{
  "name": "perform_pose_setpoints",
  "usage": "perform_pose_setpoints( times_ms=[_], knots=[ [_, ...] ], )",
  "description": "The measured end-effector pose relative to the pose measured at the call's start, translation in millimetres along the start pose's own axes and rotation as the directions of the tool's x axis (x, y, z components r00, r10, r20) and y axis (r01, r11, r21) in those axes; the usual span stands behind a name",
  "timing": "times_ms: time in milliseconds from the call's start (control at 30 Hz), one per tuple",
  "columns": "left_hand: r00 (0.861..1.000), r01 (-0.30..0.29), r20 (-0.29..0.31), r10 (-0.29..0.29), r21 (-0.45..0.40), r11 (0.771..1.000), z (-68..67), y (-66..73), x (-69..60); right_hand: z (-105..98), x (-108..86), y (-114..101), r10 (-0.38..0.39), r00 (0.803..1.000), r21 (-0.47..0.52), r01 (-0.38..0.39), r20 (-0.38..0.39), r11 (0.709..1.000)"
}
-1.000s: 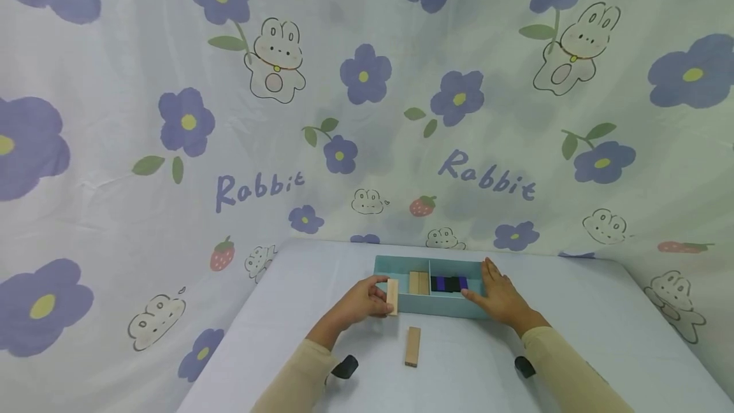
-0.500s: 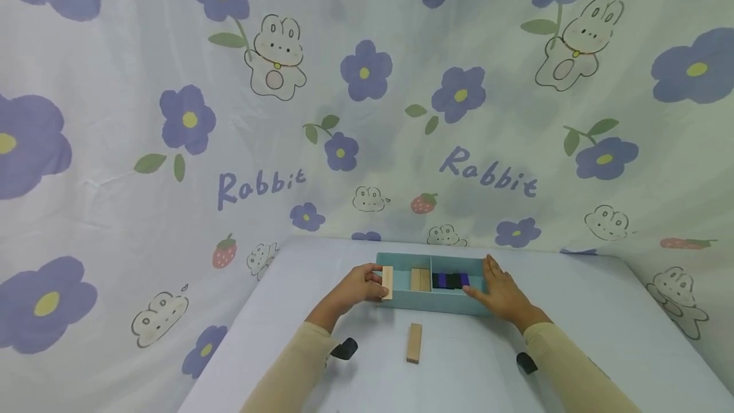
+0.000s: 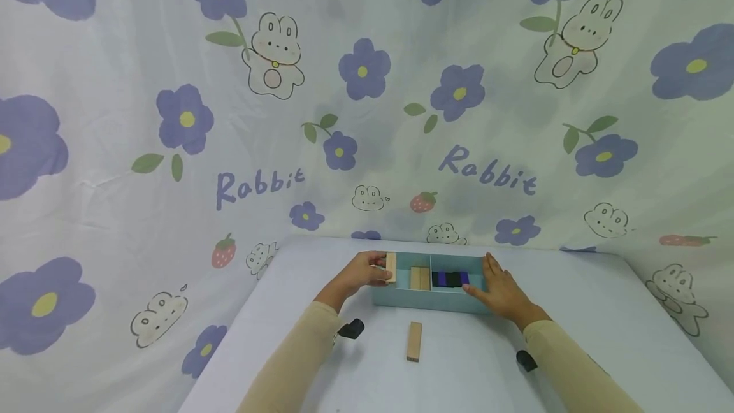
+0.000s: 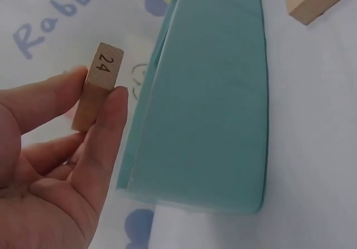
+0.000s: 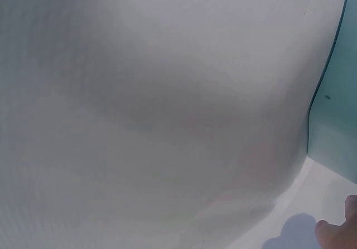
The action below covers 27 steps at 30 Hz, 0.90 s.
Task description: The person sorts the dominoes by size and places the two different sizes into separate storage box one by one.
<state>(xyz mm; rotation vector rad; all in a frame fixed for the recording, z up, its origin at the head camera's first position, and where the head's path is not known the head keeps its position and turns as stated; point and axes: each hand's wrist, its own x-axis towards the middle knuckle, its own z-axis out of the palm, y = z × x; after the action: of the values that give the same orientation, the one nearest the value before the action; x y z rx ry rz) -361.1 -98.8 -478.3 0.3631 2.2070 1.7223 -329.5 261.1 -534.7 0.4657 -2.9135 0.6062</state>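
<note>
My left hand [image 3: 360,271] pinches a wooden block [image 3: 391,268] between thumb and fingers, above the left end of a pale blue two-compartment box [image 3: 424,299]. In the left wrist view, the end of this block [image 4: 103,65] bears the number 24. Two light wooden blocks [image 3: 420,278] lie side by side in the left compartment. Black and purple pieces [image 3: 450,279] lie in a row in the right one. My right hand [image 3: 503,285] rests on the box's right end, fingers extended and thumb over the front rim. The right wrist view shows only some of its fingertips [image 5: 340,226].
One more wooden block [image 3: 414,341] lies on the white tabletop [image 3: 470,362] in front of the box. A curtain [image 3: 367,126] printed with flowers and rabbits hangs behind the table. Black camera mounts [image 3: 351,329] sit at both wrists.
The left hand has carried its block away from me, from in front of the box's left part to above its left end. The right hand stays at the right end.
</note>
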Motion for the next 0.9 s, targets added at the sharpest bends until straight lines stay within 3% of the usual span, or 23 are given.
perform_pose_setpoints(
  times_ms=[333,500,700,900],
  knots=[
    [0.999,0.044,-0.008,-0.044,0.006,0.999,15.8,1.0,24.7,0,-1.6,0,0.004,1.000,0.009,-0.004,0.005,1.000],
    [0.998,0.058,-0.014,-0.057,0.113,0.992,24.1,0.6,34.2,1,-0.4,0,0.005,1.000,0.002,-0.005,0.004,1.000],
    [0.998,0.067,-0.014,-0.066,0.305,0.950,38.0,6.0,40.0,1,-1.8,2,0.011,1.000,-0.007,-0.011,-0.010,1.000],
    [0.996,0.092,-0.059,-0.073,0.455,0.886,49.1,3.2,43.6,1,-1.8,1,0.001,1.000,0.021,-0.001,-0.012,1.000]
  ],
)
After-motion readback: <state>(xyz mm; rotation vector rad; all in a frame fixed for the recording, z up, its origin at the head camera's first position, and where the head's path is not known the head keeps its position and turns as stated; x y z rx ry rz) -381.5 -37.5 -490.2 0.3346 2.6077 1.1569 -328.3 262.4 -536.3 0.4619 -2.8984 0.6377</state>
